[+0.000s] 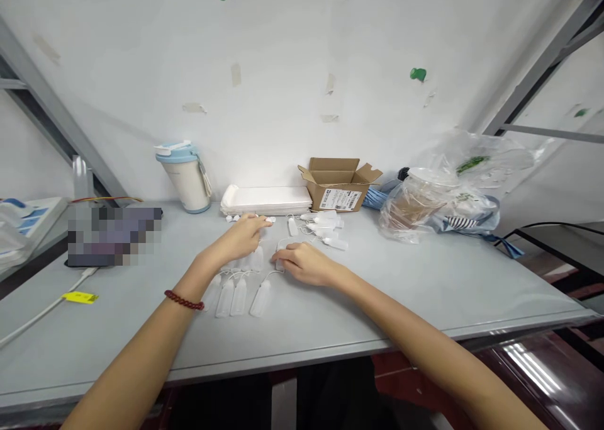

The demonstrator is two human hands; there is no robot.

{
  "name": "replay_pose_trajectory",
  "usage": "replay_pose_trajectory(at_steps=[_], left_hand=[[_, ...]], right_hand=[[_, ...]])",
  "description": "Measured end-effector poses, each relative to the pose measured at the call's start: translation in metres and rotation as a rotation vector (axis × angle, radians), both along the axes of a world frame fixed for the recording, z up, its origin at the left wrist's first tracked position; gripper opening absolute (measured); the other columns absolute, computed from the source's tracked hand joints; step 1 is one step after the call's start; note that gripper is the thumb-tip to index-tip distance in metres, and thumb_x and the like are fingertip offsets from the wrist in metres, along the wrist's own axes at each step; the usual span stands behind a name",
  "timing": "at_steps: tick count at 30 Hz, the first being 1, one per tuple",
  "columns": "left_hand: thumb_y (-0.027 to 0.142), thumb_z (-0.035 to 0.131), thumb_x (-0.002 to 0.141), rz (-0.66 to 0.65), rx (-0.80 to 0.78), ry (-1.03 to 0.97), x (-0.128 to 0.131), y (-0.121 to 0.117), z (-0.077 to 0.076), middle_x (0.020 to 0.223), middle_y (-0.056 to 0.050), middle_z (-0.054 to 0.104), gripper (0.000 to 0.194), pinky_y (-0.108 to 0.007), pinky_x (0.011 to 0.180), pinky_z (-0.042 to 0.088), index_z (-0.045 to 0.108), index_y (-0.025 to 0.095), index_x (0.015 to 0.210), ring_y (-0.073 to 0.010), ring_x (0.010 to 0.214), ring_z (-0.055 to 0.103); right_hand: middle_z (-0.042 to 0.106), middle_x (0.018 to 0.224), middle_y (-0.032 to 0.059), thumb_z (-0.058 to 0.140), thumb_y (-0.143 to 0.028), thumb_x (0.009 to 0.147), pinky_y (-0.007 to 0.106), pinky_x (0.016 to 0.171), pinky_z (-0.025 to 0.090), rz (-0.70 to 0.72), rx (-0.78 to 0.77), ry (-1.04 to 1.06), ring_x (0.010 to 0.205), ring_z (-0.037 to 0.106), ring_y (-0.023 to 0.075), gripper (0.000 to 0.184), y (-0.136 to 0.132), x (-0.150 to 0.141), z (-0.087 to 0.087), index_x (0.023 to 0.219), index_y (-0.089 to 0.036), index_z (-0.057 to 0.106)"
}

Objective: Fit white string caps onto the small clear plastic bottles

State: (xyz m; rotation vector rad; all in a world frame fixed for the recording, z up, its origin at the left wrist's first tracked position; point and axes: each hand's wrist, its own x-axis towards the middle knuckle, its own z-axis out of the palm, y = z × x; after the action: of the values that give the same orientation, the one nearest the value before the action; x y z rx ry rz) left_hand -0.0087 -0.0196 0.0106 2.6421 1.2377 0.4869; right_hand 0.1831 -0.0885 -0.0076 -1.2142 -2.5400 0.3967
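My left hand [243,238] hovers low over the table with its index finger stretched forward, near some small white caps [270,219]. Beneath and beside it lie several small translucent plastic bottles [238,296] with thin white cords. My right hand [306,263] is closed, its thumb and fingertips together at another translucent piece [280,263] that they partly cover. One bottle [260,298] rests just in front of those fingertips, its cord leading up toward them. More bottles [325,225] are grouped beyond my right hand.
At the back, a stack of flat white packs [268,198] stands beside an open cardboard box [338,187]. A blue-lidded cup [186,178] is at back left, near a blurred-out flat device [113,236] and a white cable [42,316]. Plastic-wrapped items [419,206] sit at right.
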Motion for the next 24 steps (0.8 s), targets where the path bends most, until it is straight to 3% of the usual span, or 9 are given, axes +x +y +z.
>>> replay_pose_trajectory(at_steps=[4, 7, 13, 16, 19, 24], left_hand=[[0.021, 0.044, 0.076, 0.104, -0.025, -0.298, -0.002, -0.01, 0.016, 0.115, -0.004, 0.068, 0.036, -0.036, 0.095, 0.045, 0.07, 0.021, 0.1, -0.0238, 0.113, 0.056], [0.032, 0.053, 0.075, 0.15, -0.132, -0.441, -0.003, -0.017, 0.025, 0.108, -0.005, 0.071, 0.026, -0.033, 0.085, 0.049, 0.072, 0.02, 0.089, -0.0237, 0.101, 0.062], [0.05, 0.058, 0.076, 0.066, -0.394, -0.473, 0.001, -0.032, 0.032, 0.081, -0.002, 0.069, 0.034, -0.025, 0.056, 0.044, 0.069, 0.018, 0.08, -0.0155, 0.067, 0.059], [0.047, 0.06, 0.077, -0.015, -0.48, -0.486, 0.006, -0.037, 0.03, 0.07, 0.0, 0.064, 0.03, -0.026, 0.06, 0.045, 0.066, 0.018, 0.075, -0.0141, 0.066, 0.057], [0.042, 0.061, 0.077, -0.085, -0.567, -0.584, 0.011, -0.04, 0.027, 0.073, -0.001, 0.064, 0.025, -0.029, 0.071, 0.048, 0.064, 0.018, 0.074, -0.0145, 0.073, 0.059], [0.039, 0.066, 0.074, -0.027, -0.679, -0.728, 0.013, -0.041, 0.026, 0.071, 0.0, 0.064, 0.024, -0.031, 0.073, 0.05, 0.057, 0.017, 0.074, -0.0133, 0.068, 0.06]], right_hand=[[0.062, 0.086, 0.0077, 0.039, -0.014, 0.092, 0.029, 0.077, 0.039, -0.032, 0.087, 0.124, 0.081, 0.054, 0.0182, 0.029, 0.003, 0.003, -0.006, 0.108, -0.016, 0.062], [0.062, 0.091, 0.0088, 0.04, -0.019, 0.093, 0.031, 0.08, 0.041, -0.106, 0.165, 0.232, 0.088, 0.054, 0.0201, 0.026, 0.004, 0.004, -0.007, 0.112, -0.017, 0.058], [0.062, 0.09, 0.0055, 0.046, -0.029, 0.092, 0.03, 0.079, 0.043, -0.207, 0.274, 0.479, 0.086, 0.056, 0.0182, 0.021, 0.003, 0.005, -0.006, 0.105, -0.02, 0.059], [0.062, 0.087, 0.0049, 0.048, -0.033, 0.092, 0.029, 0.076, 0.043, -0.205, 0.307, 0.526, 0.082, 0.056, 0.0177, 0.02, 0.002, 0.004, -0.005, 0.101, -0.02, 0.06], [0.063, 0.088, 0.0052, 0.048, -0.033, 0.092, 0.029, 0.076, 0.043, -0.185, 0.329, 0.529, 0.082, 0.055, 0.0175, 0.018, -0.001, 0.002, -0.005, 0.099, -0.021, 0.06], [0.065, 0.092, 0.0065, 0.052, -0.03, 0.09, 0.031, 0.079, 0.043, -0.17, 0.35, 0.572, 0.086, 0.057, 0.0182, 0.015, -0.004, 0.003, -0.003, 0.098, -0.021, 0.06]])
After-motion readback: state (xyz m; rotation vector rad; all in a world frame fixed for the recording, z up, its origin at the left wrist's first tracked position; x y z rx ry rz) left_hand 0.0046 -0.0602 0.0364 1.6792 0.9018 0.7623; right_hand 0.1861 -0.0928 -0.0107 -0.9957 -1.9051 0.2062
